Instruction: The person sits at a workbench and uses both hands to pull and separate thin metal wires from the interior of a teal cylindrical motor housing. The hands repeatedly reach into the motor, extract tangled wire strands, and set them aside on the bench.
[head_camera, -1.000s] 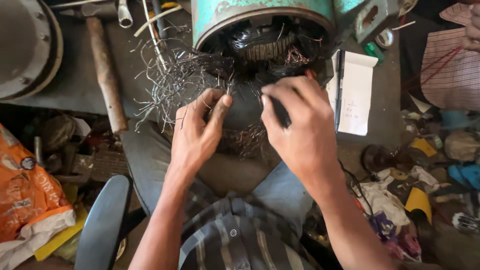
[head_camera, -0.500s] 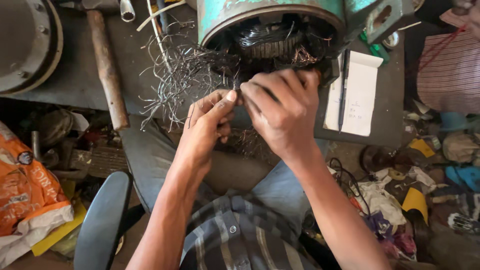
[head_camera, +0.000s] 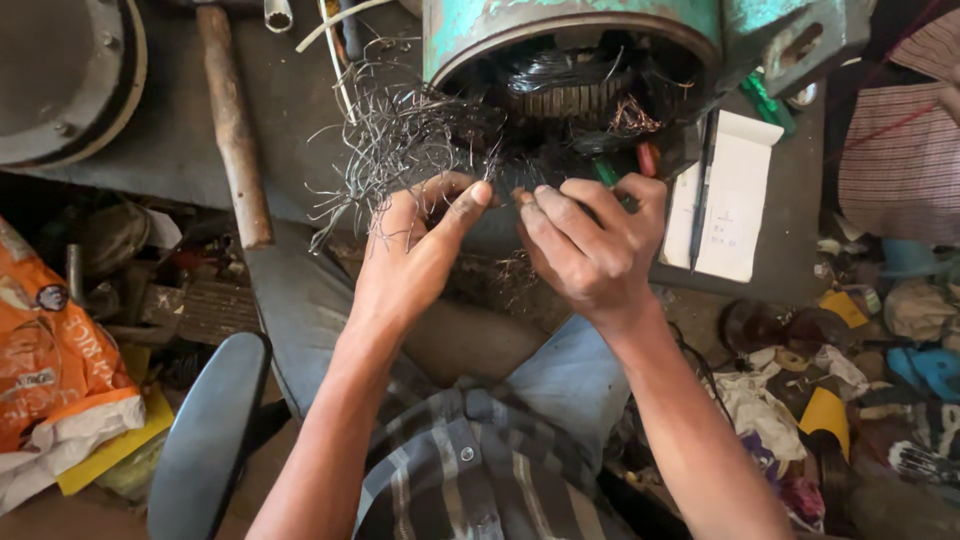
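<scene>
Left hand (head_camera: 415, 255) pinched thin tangled grey winding wire (head_camera: 400, 140) | right hand (head_camera: 590, 240) closed on the same strands, a green-handled tool tucked within | wire spilled at 6 o'clock from teal round motor housing (head_camera: 570, 25) on worktop (head_camera: 290, 110) | judged light, springy, sharp-ended; grip near bundle root

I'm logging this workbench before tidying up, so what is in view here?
motor housing: one, teal, top centre
wire tangle: one, dark, left of the motor's mouth
hammer handle: one, brown wood, upper left
paper pad: one, white, right of the motor
pen: one, dark, lying on the pad
bag: one, orange, far left
left hand: pinching wires
right hand: closed around a red and green handled tool
</scene>
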